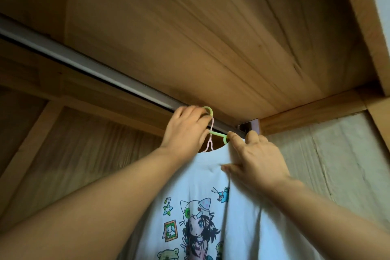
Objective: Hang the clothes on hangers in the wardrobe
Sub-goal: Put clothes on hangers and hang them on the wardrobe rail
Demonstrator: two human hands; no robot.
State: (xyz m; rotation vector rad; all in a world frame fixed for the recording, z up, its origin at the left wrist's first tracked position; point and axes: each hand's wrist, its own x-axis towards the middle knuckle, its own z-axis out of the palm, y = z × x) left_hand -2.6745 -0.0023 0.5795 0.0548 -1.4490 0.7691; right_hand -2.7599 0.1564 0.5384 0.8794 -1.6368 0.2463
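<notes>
Reaching up into the wardrobe, the left hand curls its fingers round the neck of a hanger, just under the green hook that loops over the rail. That hanger has a pale pink stem that forks downward at the heel of the left hand, and a second green loop sticks out sideways toward the right hand. The right hand pinches the shoulder of a white T-shirt beside the collar, thumb in front on the cloth and the other fingers bent over the top edge behind it; its fingertips sit just beside the sideways green loop. The T-shirt hangs below both hands and between the forearms, its printed cartoon figure facing the camera, with its neckline directly under the forked stem. The rail runs away from the left hand to the upper left, and ends at a bracket just above the right hand's knuckles, under the wooden top panel.
</notes>
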